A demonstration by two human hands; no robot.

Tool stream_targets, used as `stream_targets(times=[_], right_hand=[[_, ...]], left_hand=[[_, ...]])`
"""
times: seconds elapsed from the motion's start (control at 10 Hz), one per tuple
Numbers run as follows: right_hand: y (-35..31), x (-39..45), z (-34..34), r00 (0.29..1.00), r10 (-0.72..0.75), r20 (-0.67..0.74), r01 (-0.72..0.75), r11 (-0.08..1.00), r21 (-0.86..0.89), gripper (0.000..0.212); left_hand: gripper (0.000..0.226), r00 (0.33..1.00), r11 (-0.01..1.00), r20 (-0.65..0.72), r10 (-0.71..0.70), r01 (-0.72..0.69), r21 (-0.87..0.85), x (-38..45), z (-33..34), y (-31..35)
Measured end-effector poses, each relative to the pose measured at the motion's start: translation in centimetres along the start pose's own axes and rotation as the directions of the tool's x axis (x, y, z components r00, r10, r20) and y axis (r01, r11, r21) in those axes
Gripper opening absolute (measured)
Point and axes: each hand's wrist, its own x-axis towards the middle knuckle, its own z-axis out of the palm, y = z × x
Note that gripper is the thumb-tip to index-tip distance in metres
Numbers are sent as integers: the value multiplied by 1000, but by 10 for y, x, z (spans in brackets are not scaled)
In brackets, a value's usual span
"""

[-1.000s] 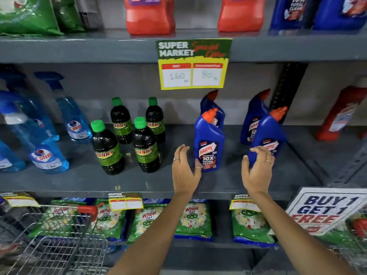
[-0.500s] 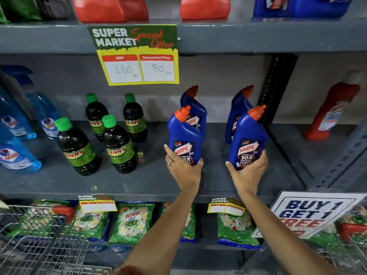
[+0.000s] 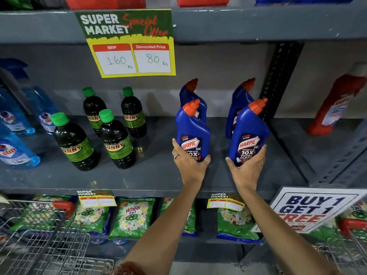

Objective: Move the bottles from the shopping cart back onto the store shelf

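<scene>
Two blue Harpic bottles with orange caps are at the front of the grey middle shelf (image 3: 155, 175). My left hand (image 3: 188, 165) wraps the base of the left bottle (image 3: 192, 132). My right hand (image 3: 247, 169) cups the base of the right bottle (image 3: 249, 132), which leans slightly right. Directly behind them stand two more Harpic bottles, one on the left (image 3: 190, 94) and one on the right (image 3: 237, 104). Whether the held bottles rest on the shelf or hover just above it is unclear. The wire shopping cart (image 3: 39, 247) is at the lower left, its contents hidden.
Several dark green-capped Sunny bottles (image 3: 117, 143) stand left of the Harpic group, with blue Colin spray bottles (image 3: 14, 153) further left. A red bottle (image 3: 335, 108) is past the upright post. A price sign (image 3: 131, 44) hangs above. Detergent packs (image 3: 132, 217) and a promo sign (image 3: 309, 209) sit below.
A second ago both hands were open beside the front bottles. They have since dropped to the bottle bases and closed around them, and the view has shifted right and closer.
</scene>
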Motion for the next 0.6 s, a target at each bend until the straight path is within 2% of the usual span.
stream_targets(times=[0.4,0.5,0.6], right_hand=[[1,-1,-1,1000,7,23,-7,1000,-28,110],[-4,-8,-3,991,-78,-108,72,996,-60,99],[1,-12,-1,953,-264,-149,237,956,-173,82]], left_hand=[[117,1000,1000,-18,-20,19,-20,-6,2,1],[116,999,999,-42,4,-6,-54,-12,-1,0],[105,991,992,-100,88,-97,-82,-14,-2,-9]])
